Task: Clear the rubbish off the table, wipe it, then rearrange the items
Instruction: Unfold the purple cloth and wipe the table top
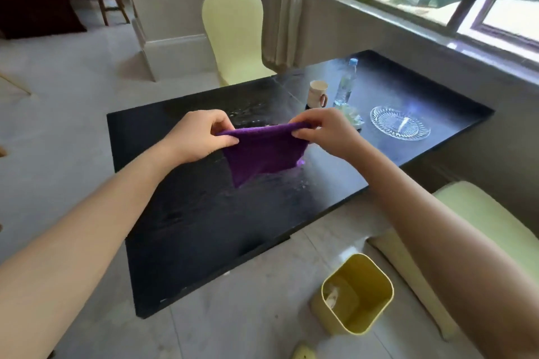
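Both hands, left (201,137) and right (323,132), pinch the purple cloth's (264,154) top edge. Cloth hangs down (long axis left-right), low corner near the wet table (180,242).

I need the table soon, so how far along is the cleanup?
Rubbish looks mostly cleared: something lies in the yellow bin. Wiping is in hand: both hands, left hand and right hand, hold the purple cloth over the streaked table. Left: arranging the mug, bottle and glass plate.
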`<state>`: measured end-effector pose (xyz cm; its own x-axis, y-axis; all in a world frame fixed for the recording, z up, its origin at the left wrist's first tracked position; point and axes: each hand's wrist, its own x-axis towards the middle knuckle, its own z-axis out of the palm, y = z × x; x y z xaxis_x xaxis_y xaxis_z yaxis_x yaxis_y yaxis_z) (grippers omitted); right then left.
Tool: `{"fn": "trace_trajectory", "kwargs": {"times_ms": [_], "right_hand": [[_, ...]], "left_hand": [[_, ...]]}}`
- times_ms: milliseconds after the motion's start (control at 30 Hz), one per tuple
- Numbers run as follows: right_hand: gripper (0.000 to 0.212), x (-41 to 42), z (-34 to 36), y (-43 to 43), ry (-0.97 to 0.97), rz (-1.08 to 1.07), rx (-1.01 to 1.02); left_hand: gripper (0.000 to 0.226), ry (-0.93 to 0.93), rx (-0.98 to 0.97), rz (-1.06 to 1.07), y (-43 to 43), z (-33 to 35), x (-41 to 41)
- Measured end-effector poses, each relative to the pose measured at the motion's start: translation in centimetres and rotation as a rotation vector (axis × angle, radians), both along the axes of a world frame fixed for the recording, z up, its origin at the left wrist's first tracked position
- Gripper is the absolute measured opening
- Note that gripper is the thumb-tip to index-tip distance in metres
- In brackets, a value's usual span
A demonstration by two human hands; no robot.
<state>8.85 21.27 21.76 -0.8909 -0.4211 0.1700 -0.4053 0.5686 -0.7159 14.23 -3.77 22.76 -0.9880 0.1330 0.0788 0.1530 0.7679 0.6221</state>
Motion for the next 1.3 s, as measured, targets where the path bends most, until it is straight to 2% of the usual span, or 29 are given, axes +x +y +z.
{"fn": "trace_trajectory", "kwargs": {"times_ms": [100, 200, 267, 433, 567, 700, 867, 1000, 1133, 1300], "right_hand": [[0.016, -1.3, 2.2, 4.3, -0.034, -0.084, -0.068], [0.026, -2.9, 4.5, 8.8, -0.140, -0.145, -0.146], [0.025, -3.9, 5.8, 12.1, -0.167, -0.154, -0.086], [0.020, -6.5, 6.2, 20.0, -0.139, -0.222, 0.237], [0.016, -8.6, 5.5, 25.4, -0.090, -0.351, 0.253], [0.014, -11.0, 3.4, 29.5, -0.188, -0.464, 0.186], [0.020, -15.3, -1.3, 32.7, -0.306, -0.548, 0.134], [0.023, -18.7, -5.4, 34.0, -0.427, -0.590, 0.074], [0.024, -22.3, -8.5, 34.6, -0.442, -0.607, 0.019], [0.023, -26.0, -13.2, 35.5, -0.435, -0.638, 0.089]], "left_hand": [[0.018, -0.009, 0.042, -0.048, 4.5, 1.4, -3.3], [0.021, -0.003, 0.100, -0.094, 9.2, 3.3, -6.5], [0.022, -0.003, 0.119, -0.145, 12.2, 4.3, -8.7], [0.024, -0.046, 0.065, -0.295, 19.9, 4.9, -13.4], [0.019, 0.004, -0.009, -0.345, 25.7, 3.3, -16.3], [0.017, 0.001, -0.072, -0.362, 30.2, 1.1, -19.0], [0.010, -0.162, -0.088, -0.376, 33.9, -2.7, -23.0], [0.012, -0.229, -0.078, -0.372, 36.0, -6.0, -27.2], [0.015, -0.204, -0.157, -0.368, 37.1, -9.3, -32.2], [0.019, -0.187, -0.134, -0.308, 37.8, -14.7, -35.4]]}}
